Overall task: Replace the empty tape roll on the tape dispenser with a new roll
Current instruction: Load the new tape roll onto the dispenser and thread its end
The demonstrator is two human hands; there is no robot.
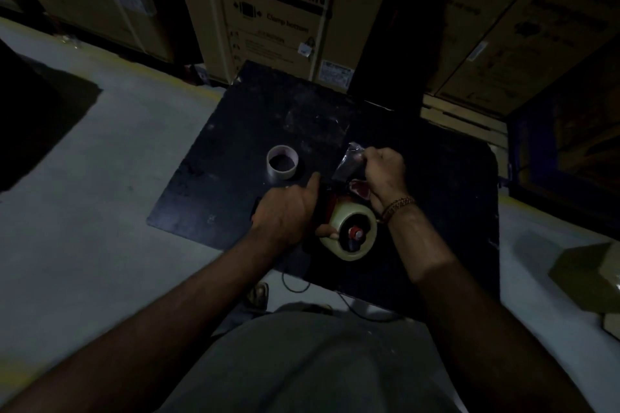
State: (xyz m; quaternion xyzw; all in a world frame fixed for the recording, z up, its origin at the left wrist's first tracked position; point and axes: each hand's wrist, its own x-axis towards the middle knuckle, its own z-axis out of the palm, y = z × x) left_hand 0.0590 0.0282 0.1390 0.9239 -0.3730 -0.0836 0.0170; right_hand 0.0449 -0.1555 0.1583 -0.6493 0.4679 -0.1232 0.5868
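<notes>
A red and black tape dispenser (330, 203) lies on a black board (235, 131). A full roll of pale tape (349, 216) sits on its spindle. My left hand (287, 213) grips the dispenser's handle side, with a finger touching the roll's lower edge. My right hand (382, 171) pinches the loose clear tape end (349, 163), which stretches up and away from the dispenser's front. The empty tape core (282, 162), a thin pale ring, stands on the board to the left, apart from both hands.
Large cardboard washing-machine boxes (268, 10) stand behind the board. A small cardboard box (590, 273) lies on the grey floor at right. A dark shape (40, 124) fills the left edge. A thin cable (295, 287) runs under the board's near edge.
</notes>
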